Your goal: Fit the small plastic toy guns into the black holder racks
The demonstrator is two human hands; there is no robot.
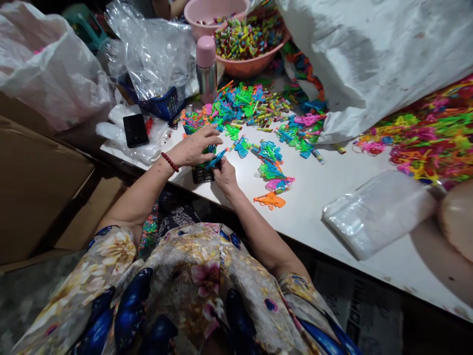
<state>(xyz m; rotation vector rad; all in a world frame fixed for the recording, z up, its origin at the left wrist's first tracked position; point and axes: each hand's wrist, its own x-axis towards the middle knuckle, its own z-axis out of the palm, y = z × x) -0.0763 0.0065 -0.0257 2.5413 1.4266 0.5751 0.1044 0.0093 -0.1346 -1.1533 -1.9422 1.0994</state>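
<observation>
A: Where are the hands?

B: Both are at the near edge of the white tabletop. The left hand, a red bead bracelet at its wrist, and the right hand meet on a blue plastic toy piece, the fingers of both closed on it.

A: What lies under them?

B: A small black grid tray sits on the tabletop just below the blue piece, touching the right hand's side.

A: And around?

B: A row of small toy pieces runs to the right of the hands: blue and green ones, a pink one, then an orange one nearest the edge. Farther back is a heap of mixed coloured parts, a steel flask with a pink cap upright behind it, and an orange basin full of coloured bits. A black phone lies to the left on clear plastic. A clear bag lies flat to the right, well apart from the hands
</observation>
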